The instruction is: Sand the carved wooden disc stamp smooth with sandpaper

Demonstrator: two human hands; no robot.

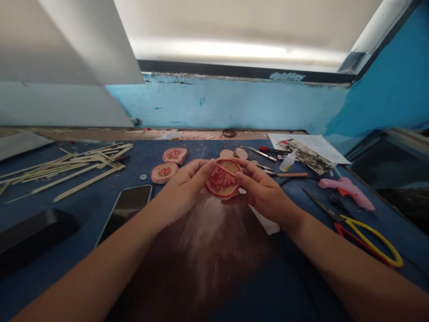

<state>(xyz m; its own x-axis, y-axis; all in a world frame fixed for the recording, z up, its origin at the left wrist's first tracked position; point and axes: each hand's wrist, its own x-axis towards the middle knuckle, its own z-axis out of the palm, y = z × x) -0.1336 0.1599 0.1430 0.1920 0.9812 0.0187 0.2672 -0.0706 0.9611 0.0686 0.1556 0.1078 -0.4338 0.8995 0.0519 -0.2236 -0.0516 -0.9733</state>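
Observation:
A round wood slice (223, 180) with a red rim and a red carved-looking pattern is held up, face toward me, over the table. My left hand (192, 181) grips its left edge, thumb on the face and fingers behind. On the opposite edge, my right hand (264, 185) pinches it the same way. Two more decorated slices lie just beyond my left hand: one with a red star (175, 155), the other with a red flower-like pattern (164, 172). Small plain wood discs (240, 153) show behind the held slice, partly hidden.
Thin wooden sticks (83, 165) lie scattered at left, near a phone (129, 205) and a black case (36, 235). At right are a small glue bottle (288, 161), a pink glue gun (348, 192), scissors (362, 232) and a stick pile (306, 156) on paper.

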